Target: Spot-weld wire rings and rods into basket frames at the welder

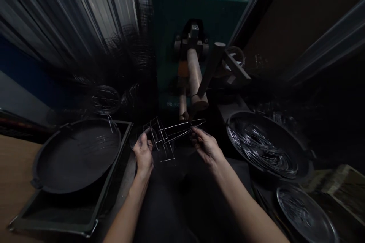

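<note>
My left hand (143, 155) is closed on the left side of a wire frame (164, 139), built of thin metal rods crossing one another, with the thumb on top. A long narrow bent wire (178, 134) runs from the frame toward the right. My right hand (207, 145) pinches that wire near its right end. Just above the wires are the ends of two cylindrical metal arms (196, 78) of a green machine (168, 45). Dim light hides whether the wires touch the lower arm.
At left a wide dark pan (76, 155) rests on a metal-framed stand (54, 224). On the right, a dark basin (303, 163) holds many bent wires (259, 148), and a smaller round tray (322, 220) holds small metal pieces. Wire rings (105, 99) are stacked behind the left pan.
</note>
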The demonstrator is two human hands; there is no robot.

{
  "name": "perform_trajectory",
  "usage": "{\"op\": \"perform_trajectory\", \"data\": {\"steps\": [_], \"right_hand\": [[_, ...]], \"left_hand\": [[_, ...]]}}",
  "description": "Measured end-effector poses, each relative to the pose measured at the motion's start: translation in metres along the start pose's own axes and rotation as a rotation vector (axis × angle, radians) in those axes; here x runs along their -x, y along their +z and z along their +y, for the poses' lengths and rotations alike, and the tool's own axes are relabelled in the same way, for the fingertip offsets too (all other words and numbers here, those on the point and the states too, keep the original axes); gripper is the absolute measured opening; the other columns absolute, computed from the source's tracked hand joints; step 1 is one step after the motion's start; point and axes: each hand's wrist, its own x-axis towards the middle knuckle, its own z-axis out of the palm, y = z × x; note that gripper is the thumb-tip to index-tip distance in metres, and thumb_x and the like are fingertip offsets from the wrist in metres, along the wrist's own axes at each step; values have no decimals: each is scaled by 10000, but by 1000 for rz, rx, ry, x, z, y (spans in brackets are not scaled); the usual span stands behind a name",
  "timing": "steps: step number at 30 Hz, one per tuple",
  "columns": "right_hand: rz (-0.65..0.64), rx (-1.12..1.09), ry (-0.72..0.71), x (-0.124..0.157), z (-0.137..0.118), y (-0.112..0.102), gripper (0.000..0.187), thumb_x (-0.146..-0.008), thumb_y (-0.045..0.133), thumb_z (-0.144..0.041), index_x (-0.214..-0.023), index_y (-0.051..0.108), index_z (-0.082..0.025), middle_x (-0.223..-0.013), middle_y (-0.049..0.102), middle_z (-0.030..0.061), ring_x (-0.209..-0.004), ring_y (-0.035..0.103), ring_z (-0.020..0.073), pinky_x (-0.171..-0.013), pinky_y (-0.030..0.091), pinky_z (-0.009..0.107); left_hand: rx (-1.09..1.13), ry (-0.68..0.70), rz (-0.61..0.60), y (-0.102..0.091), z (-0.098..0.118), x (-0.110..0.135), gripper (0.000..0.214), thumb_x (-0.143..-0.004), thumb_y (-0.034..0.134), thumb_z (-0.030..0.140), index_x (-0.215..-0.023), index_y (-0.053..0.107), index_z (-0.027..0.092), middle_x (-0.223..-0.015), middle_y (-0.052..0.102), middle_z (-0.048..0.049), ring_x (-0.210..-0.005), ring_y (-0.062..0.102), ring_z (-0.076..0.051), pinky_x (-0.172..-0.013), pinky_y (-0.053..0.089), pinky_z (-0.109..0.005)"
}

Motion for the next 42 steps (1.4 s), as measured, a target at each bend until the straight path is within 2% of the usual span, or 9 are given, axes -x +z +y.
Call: {"op": "perform_trajectory", "data": {"steps": [5,11,17,22,26,29,32,37,42], "right_hand": [[-12,-18,30,3,-1,1,128,-588,747,-56,-677,674,-113,-627,625,-10,-526,539,36,-409,387,103],[-37,5,-16,4,1,-22,190,-576,802,-172,-717,683,-124,-673,648,6,-559,557,53,-434,407,124],[-11,4,-31,6,-1,-34,191,-557,800,-138,-707,682,-119,-647,640,2,-538,554,58,-419,405,125],[-30,49,-50,10,-2,-37,193,-567,788,-177,-727,684,-151,-695,647,6,-570,562,77,-426,403,149],[-93,351,-144,38,1,-44,237,-583,779,-321,-728,681,-161,-604,605,-17,-519,512,82,-440,377,181],[-295,758,-285,75,4,-51,213,-675,710,-368,-727,692,-162,-645,637,5,-602,553,113,-567,428,216],[-474,1032,-314,106,9,-61,196,-759,632,-353,-744,693,-168,-721,669,25,-679,588,143,-645,445,239],[-503,1169,-286,114,19,-83,236,-809,573,-375,-793,687,-169,-743,676,30,-686,598,157,-643,448,247],[-531,1140,-299,114,27,-87,244,-812,569,-381,-819,692,-171,-819,691,41,-778,618,186,-718,461,274]], "left_hand": [[34,-38,-4,0,0,1,494,-692,676,487,-1026,664,124,-477,345,82,-385,266,-14,-366,207,-123],[75,-41,32,1,-4,3,453,-683,686,455,-979,668,113,-462,344,89,-381,273,-13,-373,225,-123],[136,-2,45,4,-6,-7,421,-673,691,445,-930,651,115,-462,323,99,-372,255,-14,-368,187,-133],[125,38,63,6,-3,-13,370,-666,691,420,-864,651,110,-517,423,63,-414,310,-30,-385,215,-157],[143,33,77,8,0,-8,378,-640,706,442,-832,638,123,-534,423,70,-420,300,-19,-403,218,-158],[140,31,75,5,-1,5,401,-654,687,487,-817,621,127,-516,377,85,-412,288,-14,-405,210,-156],[126,17,104,-4,-6,23,433,-668,676,509,-853,625,120,-516,383,82,-416,299,-14,-397,193,-155],[138,-32,147,-24,-12,41,429,-658,694,506,-822,623,115,-521,406,75,-421,327,-16,-397,216,-146],[175,-48,104,-30,-9,43,459,-659,704,480,-942,657,121,-538,414,71,-431,337,-8,-408,246,-126]]}}
